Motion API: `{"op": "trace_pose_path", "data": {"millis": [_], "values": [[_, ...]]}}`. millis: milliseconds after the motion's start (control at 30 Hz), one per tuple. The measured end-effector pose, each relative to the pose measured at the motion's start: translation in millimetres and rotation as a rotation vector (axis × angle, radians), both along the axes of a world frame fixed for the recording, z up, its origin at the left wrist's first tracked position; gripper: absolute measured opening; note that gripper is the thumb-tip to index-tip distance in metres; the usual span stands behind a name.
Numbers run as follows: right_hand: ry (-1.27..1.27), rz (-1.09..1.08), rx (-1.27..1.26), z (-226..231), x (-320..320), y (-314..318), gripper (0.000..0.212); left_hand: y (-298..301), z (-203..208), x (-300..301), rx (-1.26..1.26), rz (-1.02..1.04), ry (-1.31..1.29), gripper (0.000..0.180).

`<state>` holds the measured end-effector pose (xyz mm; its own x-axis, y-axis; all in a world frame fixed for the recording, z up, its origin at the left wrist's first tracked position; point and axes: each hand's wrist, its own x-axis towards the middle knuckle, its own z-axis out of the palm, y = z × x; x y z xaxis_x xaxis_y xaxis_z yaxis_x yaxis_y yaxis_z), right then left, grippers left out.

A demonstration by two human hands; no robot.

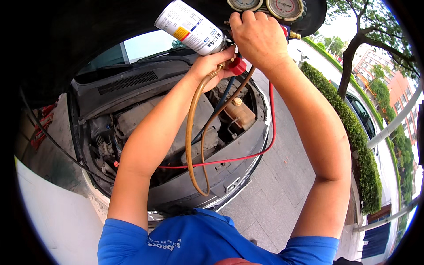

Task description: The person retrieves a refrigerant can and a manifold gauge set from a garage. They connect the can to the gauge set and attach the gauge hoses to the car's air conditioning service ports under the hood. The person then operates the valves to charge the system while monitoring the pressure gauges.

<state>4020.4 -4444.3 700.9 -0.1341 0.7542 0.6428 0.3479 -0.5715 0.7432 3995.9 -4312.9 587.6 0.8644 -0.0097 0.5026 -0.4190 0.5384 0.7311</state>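
Your left hand point(212, 67), fingers clasping the tilted can point(191, 29) near its neck, holds it above the engine bay point(138, 115); your right hand point(260, 42) curls below the gauges point(286, 6), grip hidden. Keep the brown hose point(191, 132) unkinked.

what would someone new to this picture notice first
Probably the tilted white metal can with a yellow patch, at the left hand near the top centre. Beside it, the right hand is just below two round dial gauges, while a looping tan hose hangs mid-picture.
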Motion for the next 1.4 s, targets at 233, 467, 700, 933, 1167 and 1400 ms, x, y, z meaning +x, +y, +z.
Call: {"op": "trace_pose_path", "data": {"millis": [233,467,700,933,1167,1400], "values": [[0.020,0.049,0.099,-19.3,-7.6,-0.8,0.035,-13.9,-9.8,8.6,-0.153,0.026,0.043,0.023],[0.192,0.253,0.051,-62.1,-32.9,-27.5,0.025,-17.1,-15.5,10.5,-0.295,-0.049,-0.025,0.009],[0.230,0.198,0.054,-78.3,-29.3,-48.6,0.017,-29.9,-6.2,1.0,-0.280,0.001,-0.031,0.010],[0.267,0.197,0.054,-75.9,-33.4,-53.3,0.014,-30.7,-4.1,-5.6,-0.226,-0.004,-0.037,0.011],[0.524,0.270,0.196,-79.5,-42.5,-48.6,0.014,-17.7,-6.1,0.3,-0.149,0.024,-0.089,0.012],[1.125,0.368,0.611,-108.6,-31.0,-42.3,0.050,-27.7,3.0,5.1,0.160,0.099,-0.147,0.027]]}}
